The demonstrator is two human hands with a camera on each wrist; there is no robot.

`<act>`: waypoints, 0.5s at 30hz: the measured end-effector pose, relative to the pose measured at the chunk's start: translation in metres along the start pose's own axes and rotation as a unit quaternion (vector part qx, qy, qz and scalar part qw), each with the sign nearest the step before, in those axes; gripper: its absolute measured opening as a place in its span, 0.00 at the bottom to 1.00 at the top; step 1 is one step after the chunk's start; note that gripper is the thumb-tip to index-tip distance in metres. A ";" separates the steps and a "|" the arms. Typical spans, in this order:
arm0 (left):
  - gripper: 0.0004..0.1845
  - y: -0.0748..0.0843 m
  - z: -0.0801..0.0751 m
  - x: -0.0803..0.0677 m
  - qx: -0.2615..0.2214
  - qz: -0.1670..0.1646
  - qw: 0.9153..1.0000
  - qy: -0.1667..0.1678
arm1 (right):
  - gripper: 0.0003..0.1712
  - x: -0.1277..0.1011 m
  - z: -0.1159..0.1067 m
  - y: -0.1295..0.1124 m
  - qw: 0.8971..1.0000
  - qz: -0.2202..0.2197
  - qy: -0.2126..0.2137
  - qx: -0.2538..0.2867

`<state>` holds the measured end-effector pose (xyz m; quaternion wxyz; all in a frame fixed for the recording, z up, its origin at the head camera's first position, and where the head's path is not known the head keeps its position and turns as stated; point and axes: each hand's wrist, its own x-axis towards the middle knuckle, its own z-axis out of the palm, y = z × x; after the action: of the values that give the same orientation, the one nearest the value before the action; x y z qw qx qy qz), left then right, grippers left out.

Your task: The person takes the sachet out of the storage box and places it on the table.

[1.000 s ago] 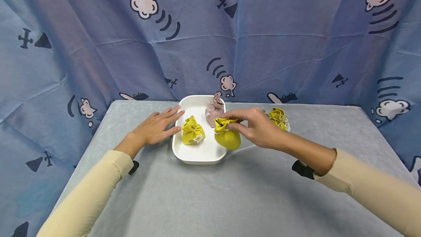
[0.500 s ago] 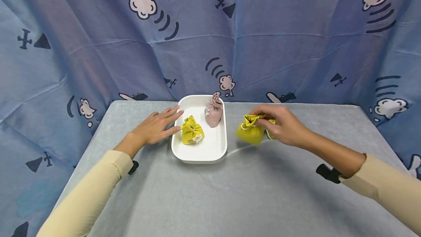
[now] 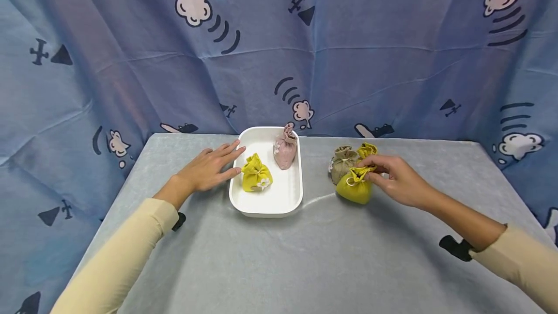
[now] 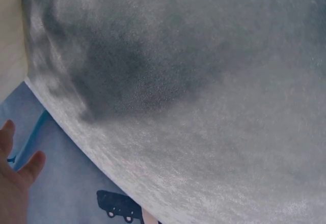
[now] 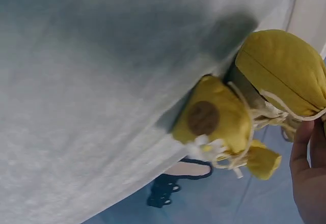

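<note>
My right hand (image 3: 398,180) pinches a yellow drawstring pouch (image 3: 354,189) by its gathered neck, to the right of the white tray (image 3: 285,203). In the right wrist view that held pouch (image 5: 285,71) hangs beside another yellow pouch (image 5: 221,117) with a white flower and a brown round patch. Behind it in the head view stand a grey-green pouch (image 3: 342,166) and the top of the second yellow one. My left hand (image 3: 212,167) lies with spread fingers at the tray's left rim. Inside the tray are a yellow pouch (image 3: 256,174) with a white flower and a pink pouch (image 3: 286,149).
The grey table (image 3: 279,260) ends at a blue patterned curtain (image 3: 370,52) along its back and sides. The tray has low raised walls.
My right hand has carried the yellow pouch from over the tray's right edge rightward, to in front of the other pouches. The left hand keeps its place at the rim.
</note>
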<state>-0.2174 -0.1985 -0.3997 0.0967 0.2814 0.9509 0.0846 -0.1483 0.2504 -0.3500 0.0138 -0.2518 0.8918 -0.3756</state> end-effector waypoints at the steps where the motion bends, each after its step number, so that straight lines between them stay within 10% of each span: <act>1: 0.38 0.000 0.000 0.000 0.000 0.000 1.000 -0.001 | 0.12 -0.002 -0.001 0.003 1.000 0.003 0.000 -0.003; 15: 0.39 0.002 -0.001 0.002 0.004 0.000 1.000 -0.001 | 0.14 -0.017 0.005 0.034 0.999 0.035 -0.003 -0.015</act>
<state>-0.2180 -0.1962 -0.3984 0.0965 0.2822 0.9511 0.0805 -0.1474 0.2751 -0.3790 0.0253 -0.2219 0.9055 -0.3607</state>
